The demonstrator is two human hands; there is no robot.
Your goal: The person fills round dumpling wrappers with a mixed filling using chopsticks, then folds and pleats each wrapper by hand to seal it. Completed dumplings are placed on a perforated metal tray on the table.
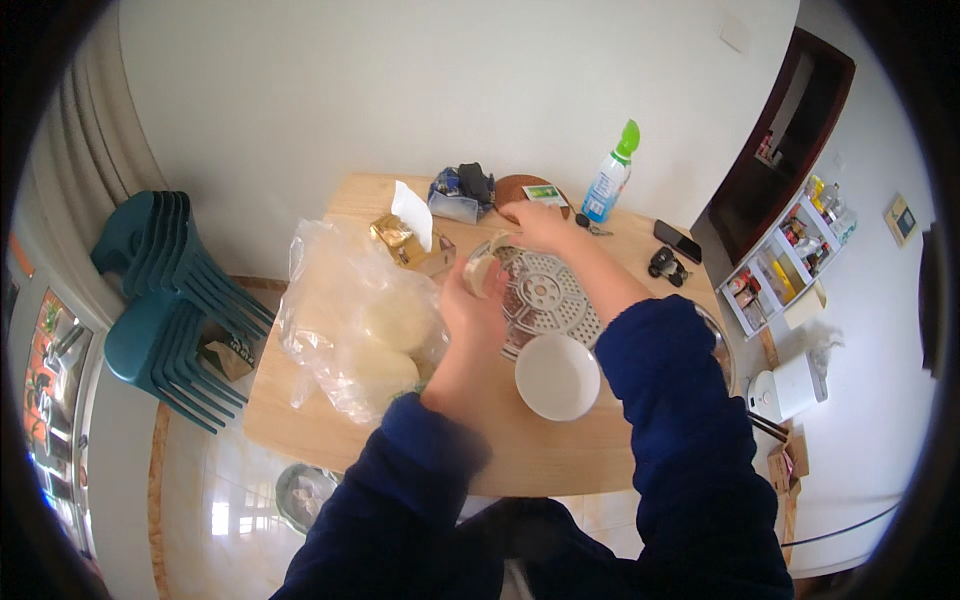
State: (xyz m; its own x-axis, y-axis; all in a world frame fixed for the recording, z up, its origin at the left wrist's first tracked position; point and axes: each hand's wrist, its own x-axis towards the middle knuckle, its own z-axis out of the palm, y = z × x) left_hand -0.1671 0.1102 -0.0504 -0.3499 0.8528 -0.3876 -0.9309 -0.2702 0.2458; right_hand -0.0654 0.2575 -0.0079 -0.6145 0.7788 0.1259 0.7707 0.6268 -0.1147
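My left hand [474, 300] holds a pale, rounded piece of food [478, 271], whose kind I cannot tell. Just beyond it, my right hand [531, 223] has its fingers on another pale edge, perhaps part of the same piece; blur hides the exact grip. Below both hands lies a perforated metal steamer plate [551, 292]. Nearer to me stands a white bowl [557, 376], with no contents visible. A clear plastic bag [330, 300] with large pale round items [386, 371] in it lies left of my left hand.
Behind the hands are a tissue pack [416, 251], a dark bundle in a container [461, 193], a round brown mat [517, 187] and a spray bottle [606, 184]. A phone [677, 241] and a black object [667, 266] lie right. Stacked green chairs [161, 300] stand left.
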